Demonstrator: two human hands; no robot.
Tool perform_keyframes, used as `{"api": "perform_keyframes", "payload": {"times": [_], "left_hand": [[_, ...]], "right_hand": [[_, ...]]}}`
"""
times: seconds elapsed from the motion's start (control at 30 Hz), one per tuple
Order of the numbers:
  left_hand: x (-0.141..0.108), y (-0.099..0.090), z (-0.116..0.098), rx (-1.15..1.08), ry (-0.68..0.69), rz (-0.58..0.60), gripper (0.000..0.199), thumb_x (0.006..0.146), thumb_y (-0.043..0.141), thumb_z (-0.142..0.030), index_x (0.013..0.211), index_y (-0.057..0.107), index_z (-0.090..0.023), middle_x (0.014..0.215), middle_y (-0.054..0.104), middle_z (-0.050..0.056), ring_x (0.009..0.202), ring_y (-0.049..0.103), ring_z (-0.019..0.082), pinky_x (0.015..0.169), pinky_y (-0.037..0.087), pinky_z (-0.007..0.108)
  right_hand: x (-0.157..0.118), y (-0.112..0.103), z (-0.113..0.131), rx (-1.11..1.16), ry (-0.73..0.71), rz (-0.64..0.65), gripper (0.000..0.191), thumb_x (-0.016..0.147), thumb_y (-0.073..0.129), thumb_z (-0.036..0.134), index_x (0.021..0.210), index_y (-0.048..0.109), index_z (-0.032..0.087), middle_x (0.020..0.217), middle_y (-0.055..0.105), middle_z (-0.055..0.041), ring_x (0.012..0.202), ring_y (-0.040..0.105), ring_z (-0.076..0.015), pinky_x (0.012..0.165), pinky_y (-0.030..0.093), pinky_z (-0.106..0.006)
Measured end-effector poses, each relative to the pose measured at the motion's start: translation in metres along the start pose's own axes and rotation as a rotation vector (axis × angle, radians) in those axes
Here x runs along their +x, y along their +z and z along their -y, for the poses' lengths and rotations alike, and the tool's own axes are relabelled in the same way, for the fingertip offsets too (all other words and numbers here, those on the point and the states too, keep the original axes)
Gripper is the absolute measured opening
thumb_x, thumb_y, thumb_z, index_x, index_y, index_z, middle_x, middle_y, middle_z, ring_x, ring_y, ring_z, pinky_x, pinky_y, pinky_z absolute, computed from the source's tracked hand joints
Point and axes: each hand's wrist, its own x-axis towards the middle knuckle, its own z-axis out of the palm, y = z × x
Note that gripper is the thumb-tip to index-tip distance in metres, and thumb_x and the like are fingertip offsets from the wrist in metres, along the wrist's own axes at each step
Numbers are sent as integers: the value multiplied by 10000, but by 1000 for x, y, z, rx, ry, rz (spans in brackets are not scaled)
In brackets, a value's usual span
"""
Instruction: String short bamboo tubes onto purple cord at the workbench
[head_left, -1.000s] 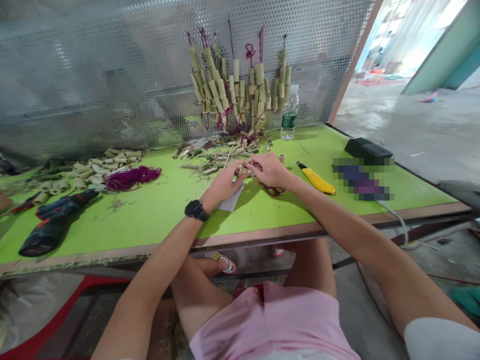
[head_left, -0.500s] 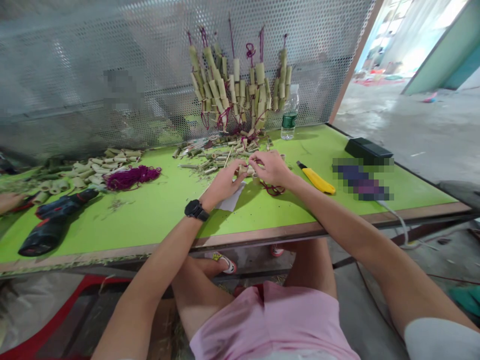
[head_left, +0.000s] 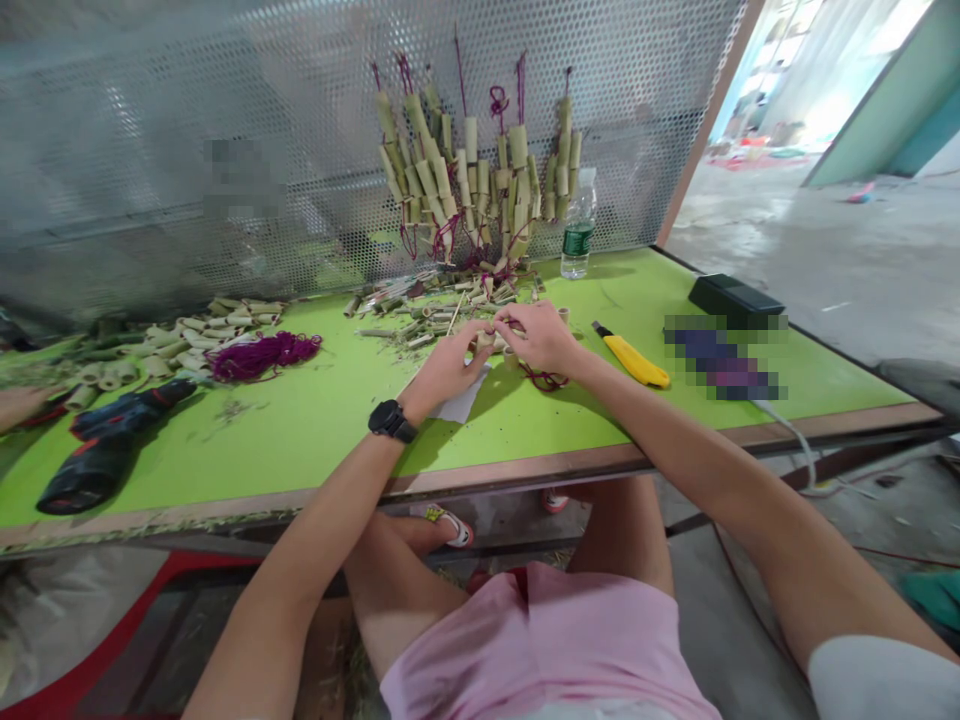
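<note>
My left hand (head_left: 455,362), with a black watch at the wrist, is closed on a short pale bamboo piece (head_left: 484,341) over the green table. Touching its fingertips, my right hand (head_left: 541,337) pinches what looks like dark red cord at the bamboo's end. More of that cord (head_left: 546,380) lies looped on the table under my right hand. A white paper (head_left: 461,396) is partly beneath my left hand. Cut bamboo pieces (head_left: 427,315) are scattered just behind both hands.
Right of my hands lie a yellow cutter (head_left: 636,362) and a black box (head_left: 735,299). A bottle (head_left: 577,240) stands behind, near hanging bamboo strings (head_left: 517,150). Leftward are purple cord (head_left: 262,356), a drill (head_left: 112,445) and another person's hand (head_left: 22,405).
My right fingertips have shifted slightly left against my left hand. My left hand keeps its place with the bamboo piece.
</note>
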Motion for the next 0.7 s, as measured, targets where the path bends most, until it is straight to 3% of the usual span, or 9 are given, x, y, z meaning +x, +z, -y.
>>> {"api": "perform_keyframes", "payload": {"times": [0.2, 0.43, 0.6, 0.7], "left_hand": [[0, 4, 4, -103, -9, -13, 401, 1091, 569, -380, 1434, 443, -214, 820, 678, -7, 738, 628, 204, 710, 445, 320], [0, 5, 6, -190, -46, 12, 337, 1090, 579, -460, 1316, 524, -216, 863, 709, 13, 741, 634, 194, 714, 442, 323], [0, 8, 11, -343, -103, -12, 425, 1063, 622, -597, 1260, 558, -226, 747, 617, -28, 693, 604, 175, 693, 466, 307], [1, 10, 12, -485, -197, 9, 507, 1022, 651, -684, 1236, 570, -231, 796, 666, -3, 659, 604, 156, 600, 472, 268]], "right_hand": [[0, 0, 2, -12, -16, 43, 304, 1089, 529, 348, 1067, 778, 174, 1007, 827, -117, 868, 693, -268, 860, 403, -385], [-1, 3, -2, 78, -12, 74, 375, 1107, 509, 432, 1038, 768, 169, 970, 801, -114, 829, 653, -238, 795, 408, -348], [-3, 3, 2, 229, 10, 96, 366, 1085, 518, 428, 987, 748, 161, 857, 736, -71, 727, 566, -186, 726, 374, -324], [-4, 1, 4, 302, 43, 117, 352, 1036, 595, 479, 1019, 755, 166, 802, 696, -33, 688, 519, -165, 686, 355, -314]]}}
